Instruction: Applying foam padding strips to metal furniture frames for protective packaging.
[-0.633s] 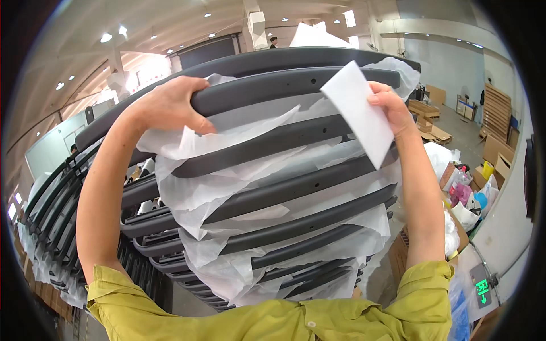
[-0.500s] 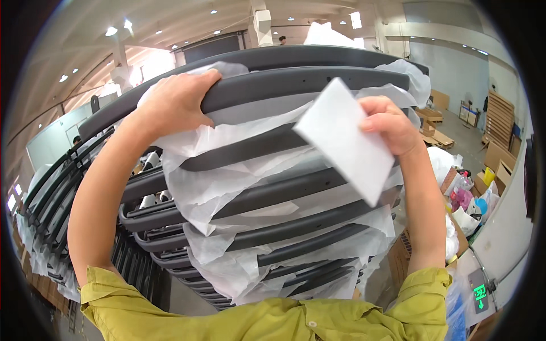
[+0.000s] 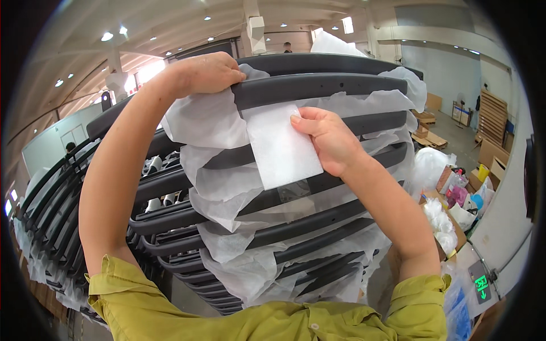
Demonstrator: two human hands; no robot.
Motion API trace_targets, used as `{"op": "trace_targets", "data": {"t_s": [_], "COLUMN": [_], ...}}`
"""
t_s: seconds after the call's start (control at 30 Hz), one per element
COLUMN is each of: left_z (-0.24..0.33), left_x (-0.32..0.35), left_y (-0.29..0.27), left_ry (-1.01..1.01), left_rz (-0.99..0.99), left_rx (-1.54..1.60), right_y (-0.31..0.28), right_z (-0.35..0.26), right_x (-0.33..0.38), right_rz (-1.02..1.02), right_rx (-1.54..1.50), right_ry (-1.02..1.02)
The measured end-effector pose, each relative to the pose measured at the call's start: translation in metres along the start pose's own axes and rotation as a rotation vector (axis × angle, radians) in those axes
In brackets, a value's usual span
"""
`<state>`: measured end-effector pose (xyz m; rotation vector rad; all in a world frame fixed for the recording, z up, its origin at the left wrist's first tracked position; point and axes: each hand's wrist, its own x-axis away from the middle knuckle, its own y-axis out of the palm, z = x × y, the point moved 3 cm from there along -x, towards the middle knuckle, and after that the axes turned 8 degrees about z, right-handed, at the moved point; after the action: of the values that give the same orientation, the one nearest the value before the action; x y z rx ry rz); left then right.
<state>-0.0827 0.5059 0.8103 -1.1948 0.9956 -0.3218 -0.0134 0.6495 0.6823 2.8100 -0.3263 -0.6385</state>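
Dark grey curved bars (image 3: 324,85) are stacked in front of me, with thin white wrapping sheets (image 3: 206,122) tucked between them and drooping over their front. At the upper left of the stack, my left hand (image 3: 213,72) is closed over the top edge of a wrapping sheet beside the bar's end; its fingertips are partly hidden. My right hand (image 3: 335,139) pinches a white rectangular foam sheet (image 3: 278,148) between thumb and fingers. This sheet hangs against the front of the stack below the top bars. A glossy clear patch (image 3: 294,192) shows just under its lower edge.
More dark bars with wrapping stand in a rack (image 3: 51,210) at the left. Cardboard boxes (image 3: 492,156), plastic bags and bagged white material (image 3: 438,224) lie on the right. A green lit sign (image 3: 482,288) is at lower right. Another person (image 3: 287,47) shows far behind.
My right hand has brought the foam sheet left and down against the stack, turning it more upright. My left hand has shifted right and up, from gripping the bar to the wrapping's top edge.
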Motion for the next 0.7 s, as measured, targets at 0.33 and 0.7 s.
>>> {"op": "trace_targets", "data": {"t_s": [0.33, 0.7], "left_z": [-0.002, -0.009], "left_x": [0.001, -0.007], "left_y": [0.006, 0.014], "left_ry": [-0.138, -0.243], "left_rz": [-0.067, -0.108], "left_rx": [0.34, 0.536], "right_y": [0.023, 0.025], "right_z": [0.003, 0.008], "right_x": [-0.015, -0.014], "right_rz": [0.146, 0.021], "right_rx": [-0.178, -0.329], "right_ry": [-0.039, -0.022]}}
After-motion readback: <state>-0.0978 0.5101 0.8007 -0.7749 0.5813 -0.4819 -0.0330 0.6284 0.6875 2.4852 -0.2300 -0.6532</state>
